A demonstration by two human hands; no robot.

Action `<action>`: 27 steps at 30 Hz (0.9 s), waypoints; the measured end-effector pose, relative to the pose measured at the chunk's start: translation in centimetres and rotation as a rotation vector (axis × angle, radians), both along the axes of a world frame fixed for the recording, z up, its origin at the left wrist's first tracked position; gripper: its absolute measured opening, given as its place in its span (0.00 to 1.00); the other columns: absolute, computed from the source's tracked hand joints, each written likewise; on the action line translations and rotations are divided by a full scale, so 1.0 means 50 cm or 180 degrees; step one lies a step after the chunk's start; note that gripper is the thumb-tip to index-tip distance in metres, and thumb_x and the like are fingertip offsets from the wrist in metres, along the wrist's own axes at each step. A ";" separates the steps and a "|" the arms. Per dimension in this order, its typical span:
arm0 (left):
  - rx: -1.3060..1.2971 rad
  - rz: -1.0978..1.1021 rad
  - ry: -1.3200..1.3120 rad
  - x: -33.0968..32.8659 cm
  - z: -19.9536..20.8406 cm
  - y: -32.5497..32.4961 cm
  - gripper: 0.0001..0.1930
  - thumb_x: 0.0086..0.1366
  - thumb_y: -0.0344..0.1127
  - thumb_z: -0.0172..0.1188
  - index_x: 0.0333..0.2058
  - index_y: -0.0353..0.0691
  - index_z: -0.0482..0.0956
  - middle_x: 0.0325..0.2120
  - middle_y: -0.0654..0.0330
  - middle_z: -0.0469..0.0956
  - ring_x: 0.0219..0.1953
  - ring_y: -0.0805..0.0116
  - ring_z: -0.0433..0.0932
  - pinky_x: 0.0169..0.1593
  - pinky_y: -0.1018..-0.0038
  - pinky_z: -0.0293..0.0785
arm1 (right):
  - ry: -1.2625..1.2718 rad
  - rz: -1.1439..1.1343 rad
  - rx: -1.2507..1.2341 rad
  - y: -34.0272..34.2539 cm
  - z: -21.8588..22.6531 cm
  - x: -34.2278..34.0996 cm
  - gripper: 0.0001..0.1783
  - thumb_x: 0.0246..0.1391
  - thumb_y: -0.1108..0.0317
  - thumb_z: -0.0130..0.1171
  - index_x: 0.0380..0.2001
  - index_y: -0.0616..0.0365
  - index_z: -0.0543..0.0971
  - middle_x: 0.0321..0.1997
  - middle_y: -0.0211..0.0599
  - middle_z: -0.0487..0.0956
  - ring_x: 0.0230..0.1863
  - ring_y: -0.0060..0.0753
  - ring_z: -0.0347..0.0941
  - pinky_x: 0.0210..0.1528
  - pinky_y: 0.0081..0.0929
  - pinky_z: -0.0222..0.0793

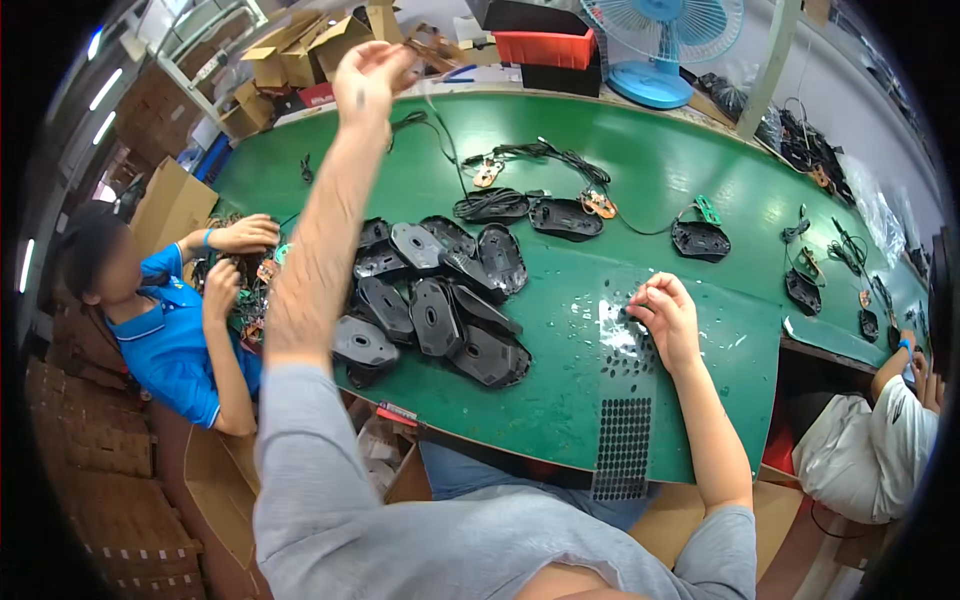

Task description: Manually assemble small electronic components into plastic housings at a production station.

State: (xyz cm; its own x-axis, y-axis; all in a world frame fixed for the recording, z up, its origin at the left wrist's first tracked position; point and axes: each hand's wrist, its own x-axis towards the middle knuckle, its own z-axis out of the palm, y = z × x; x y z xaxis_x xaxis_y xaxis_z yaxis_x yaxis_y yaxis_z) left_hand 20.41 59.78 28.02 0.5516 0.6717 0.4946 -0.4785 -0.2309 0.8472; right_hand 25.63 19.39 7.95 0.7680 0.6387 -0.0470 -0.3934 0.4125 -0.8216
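My left hand (372, 82) is raised at the far left of the table, its fingers pinched together. A brownish item and a thin cable show by its fingertips, too blurred to tell what is held. My right hand (667, 312) is closed in a pinch on a small black pad (632, 315), above a clear sheet (622, 440) with rows of black oval pads. Many pads are gone from the sheet's far part. Between my arms lies a heap of black computer mouse shells (437, 315). Beyond it, a mouse shell (566, 219) lies beside an orange circuit board (599, 204) with a cable.
At the left, a person in a blue shirt (165, 320) handles a pile of boards and cables. Another person in a pale shirt (850, 455) sits at the right. A blue fan (650, 85), a red bin (545, 48) and cardboard boxes (305, 50) stand along the back.
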 end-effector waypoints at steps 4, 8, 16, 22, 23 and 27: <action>0.0229 0.1664 0.0949 0.037 0.112 0.210 0.18 0.54 0.25 0.68 0.43 0.35 0.73 0.38 0.54 0.77 0.31 0.70 0.80 0.36 0.80 0.80 | -0.0211 0.0127 -0.0272 0.005 -0.007 -0.010 0.06 0.57 0.73 0.53 0.38 0.58 0.71 0.33 0.37 0.76 0.37 0.28 0.74 0.43 0.26 0.73; 0.1851 0.2558 -0.0196 0.027 0.167 0.188 0.07 0.56 0.26 0.64 0.33 0.42 0.78 0.30 0.62 0.82 0.28 0.73 0.79 0.33 0.78 0.77 | -0.0311 0.0054 -0.0356 0.005 -0.012 -0.010 0.06 0.57 0.74 0.54 0.38 0.59 0.72 0.33 0.37 0.76 0.36 0.28 0.74 0.42 0.26 0.74; 0.2939 0.1984 0.1389 0.020 -0.053 0.239 0.05 0.55 0.32 0.59 0.32 0.45 0.80 0.23 0.66 0.80 0.27 0.67 0.78 0.33 0.72 0.72 | -0.0433 0.0170 -0.0343 0.004 -0.009 0.003 0.06 0.56 0.74 0.55 0.38 0.60 0.72 0.33 0.37 0.76 0.35 0.27 0.74 0.41 0.24 0.75; 0.0284 0.0240 0.2803 0.005 -0.258 0.232 0.19 0.46 0.20 0.62 0.41 0.37 0.77 0.32 0.55 0.81 0.30 0.63 0.80 0.34 0.71 0.81 | -0.0467 0.0190 -0.0336 0.005 -0.007 -0.008 0.06 0.56 0.74 0.55 0.37 0.60 0.72 0.32 0.36 0.75 0.35 0.26 0.74 0.41 0.24 0.75; 0.0126 0.0009 0.2859 0.010 -0.293 0.233 0.21 0.46 0.21 0.62 0.43 0.38 0.77 0.35 0.54 0.81 0.33 0.63 0.80 0.36 0.71 0.81 | -0.0476 0.0169 -0.0356 0.001 -0.005 -0.009 0.06 0.56 0.74 0.55 0.37 0.60 0.72 0.32 0.36 0.75 0.35 0.26 0.74 0.41 0.24 0.75; 0.0875 0.0122 0.2788 0.017 -0.386 0.253 0.26 0.47 0.23 0.63 0.49 0.39 0.76 0.39 0.53 0.79 0.39 0.61 0.79 0.41 0.71 0.78 | -0.0494 0.0241 -0.0329 0.008 -0.004 -0.007 0.06 0.56 0.75 0.54 0.37 0.60 0.72 0.32 0.36 0.75 0.34 0.26 0.74 0.41 0.23 0.75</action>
